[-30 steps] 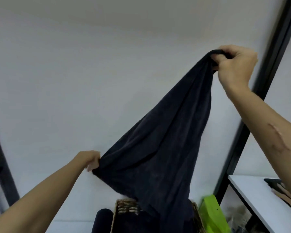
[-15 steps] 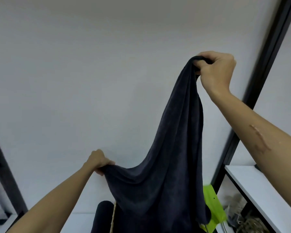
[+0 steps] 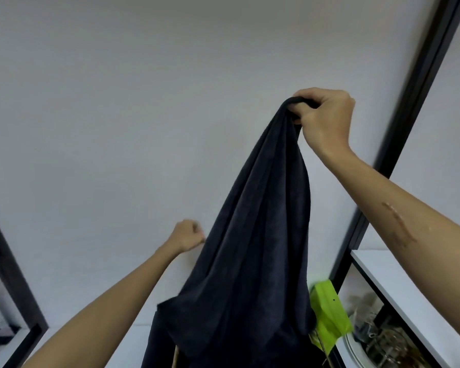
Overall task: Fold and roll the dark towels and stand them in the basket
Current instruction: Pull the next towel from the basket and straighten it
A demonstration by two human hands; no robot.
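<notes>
A dark navy towel (image 3: 252,248) hangs in front of the white wall. My right hand (image 3: 325,120) grips its bunched top end, raised high at the upper right. My left hand (image 3: 187,235) is curled into a fist, lower and to the left, right against the towel's left edge; whether it pinches the cloth is not clear. A loose corner of the towel droops at the lower left. Below the towel only a thin tan strip of the wicker basket (image 3: 175,355) shows; the rest is hidden by the cloth.
A bright green object (image 3: 328,313) sticks out just right of the towel. A white shelf (image 3: 401,290) on a black frame (image 3: 414,96) stands at the right, with glassware (image 3: 377,338) beneath. Another black frame (image 3: 14,277) stands at the left.
My left hand has moved up and right toward the hanging towel. The towel now hangs narrower from my right hand, no longer stretched toward the left, and one corner droops free.
</notes>
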